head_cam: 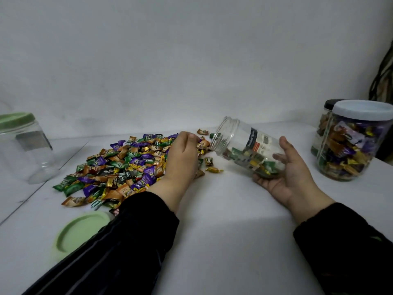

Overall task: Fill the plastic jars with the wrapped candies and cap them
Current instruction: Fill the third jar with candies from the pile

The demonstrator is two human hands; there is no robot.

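candies [127,165] mostly lie heaped on the surface [223,209]; left hand [182,154] curls over some, right hand [289,169] cradles a tilted, barely filled jar [240,143]. two capped full jars [357,141] done; an empty one [25,145] waits.

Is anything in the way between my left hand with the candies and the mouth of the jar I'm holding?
Nothing visible blocks it. The left hand sits on the candy pile, and the tilted jar in the right hand has its uncapped mouth facing that hand, just to its right.

Purple, green and orange candies [125,167], pale green lid [78,233], black sleeves [127,241].
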